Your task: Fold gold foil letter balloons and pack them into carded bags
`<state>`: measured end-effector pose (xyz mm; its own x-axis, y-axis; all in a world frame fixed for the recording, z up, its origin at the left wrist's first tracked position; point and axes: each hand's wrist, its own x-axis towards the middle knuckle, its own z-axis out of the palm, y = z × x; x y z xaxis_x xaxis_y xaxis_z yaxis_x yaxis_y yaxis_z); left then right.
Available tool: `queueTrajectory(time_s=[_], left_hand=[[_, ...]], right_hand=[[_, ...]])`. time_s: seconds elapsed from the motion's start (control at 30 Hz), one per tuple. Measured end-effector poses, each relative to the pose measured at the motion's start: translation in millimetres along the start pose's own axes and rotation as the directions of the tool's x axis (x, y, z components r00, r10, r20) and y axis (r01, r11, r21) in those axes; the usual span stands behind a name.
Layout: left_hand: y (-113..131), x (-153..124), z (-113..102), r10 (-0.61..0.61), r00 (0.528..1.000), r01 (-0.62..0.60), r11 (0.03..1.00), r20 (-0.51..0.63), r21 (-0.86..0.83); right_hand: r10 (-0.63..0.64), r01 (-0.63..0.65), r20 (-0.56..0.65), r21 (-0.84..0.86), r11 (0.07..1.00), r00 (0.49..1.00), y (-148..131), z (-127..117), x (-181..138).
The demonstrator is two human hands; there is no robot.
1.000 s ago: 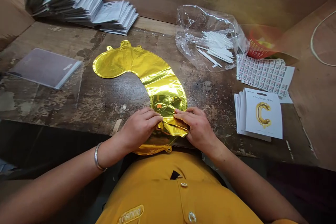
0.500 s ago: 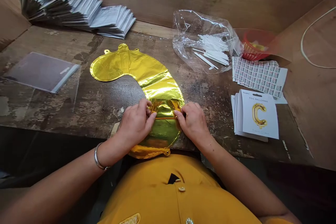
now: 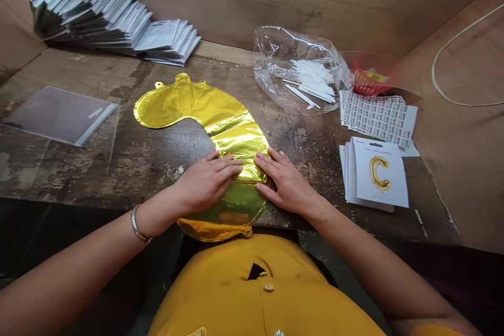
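Observation:
A flat gold foil balloon [image 3: 228, 102], curved like a letter C, lies on the worn wooden table [image 3: 157, 168]. Its lower end reaches over the front edge toward my body, and a crease crosses it just below my fingers. My left hand [image 3: 208, 181] rests flat on the balloon's left side with fingers stretched out. From the right, my right hand [image 3: 281, 181] presses on the foil, its fingers extended and spread. Neither hand grips anything. Parts of the balloon under both palms are hidden.
Back left stand stacks of white packets [image 3: 106, 10]. A clear plastic sleeve [image 3: 59, 115] lies at left. Behind right are a clear bag [image 3: 271, 58] of white sticks [image 3: 315, 81], a red basket [image 3: 368, 81], sticker sheets [image 3: 378, 115] and foil balloon cards [image 3: 380, 173].
Both hands have let go of their pinch on the foil fold and now lie flat on it. The fold is pressed down. The view has shifted slightly.

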<state>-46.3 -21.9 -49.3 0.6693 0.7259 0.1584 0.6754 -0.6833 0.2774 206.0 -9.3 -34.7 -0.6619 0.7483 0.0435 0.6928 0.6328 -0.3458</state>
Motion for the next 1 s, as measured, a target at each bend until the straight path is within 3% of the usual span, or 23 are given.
queueTrajectory(time_s=[0.13,0.3,0.37,0.5,0.6,0.7,0.77,0.8,0.87,0.93,1.0], left_hand=[[4,-1,-5,0.005,1.0,-0.005,1.0,-0.003,-0.017],[0,2,-10,0.012,1.0,-0.012,1.0,-0.011,0.029],[-4,7,-10,0.039,0.999,-0.038,0.998,-0.016,0.047],[-8,10,-8,0.066,0.998,-0.065,0.997,-0.02,0.045],[-13,7,-12,0.019,0.999,-0.019,1.0,-0.038,-0.007],[-16,9,-31,-0.071,0.992,0.058,0.991,-0.105,-0.121],[-9,24,-45,-0.201,0.954,0.153,0.964,-0.222,-0.217],[-3,37,-50,-0.265,0.92,0.193,0.947,-0.289,-0.255],[18,76,-50,-0.304,0.865,0.214,0.943,-0.4,-0.253],[44,126,-38,-0.081,0.911,0.025,0.989,-0.405,-0.143],[71,180,-20,0.179,0.951,-0.179,0.984,-0.251,0.023]], right_hand=[[0.015,-0.015,-0.027,-0.001,1.0,1.0,-6,-7,2],[0.005,0.002,0.11,-0.058,0.998,0.994,-16,-18,6],[0.018,-0.008,0.115,-0.082,0.997,0.993,-16,-19,7],[0.017,-0.012,0.044,-0.116,0.993,0.999,-11,-10,12],[-0.007,0.008,0.007,-0.116,0.993,1.0,-10,-8,18],[0.02,-0.021,-0.042,-0.016,1.0,0.999,-11,-25,6],[0.081,-0.053,-0.18,0.152,0.987,0.98,-9,-45,-18],[0.14,-0.06,-0.295,0.263,0.963,0.945,-5,-56,-35],[0.368,-0.092,-0.489,0.5,0.861,0.791,7,-75,-71],[0.614,-0.053,-0.635,0.674,0.737,0.469,25,-89,-105],[0.737,0.068,-0.646,0.759,0.647,0.199,43,-96,-133]])
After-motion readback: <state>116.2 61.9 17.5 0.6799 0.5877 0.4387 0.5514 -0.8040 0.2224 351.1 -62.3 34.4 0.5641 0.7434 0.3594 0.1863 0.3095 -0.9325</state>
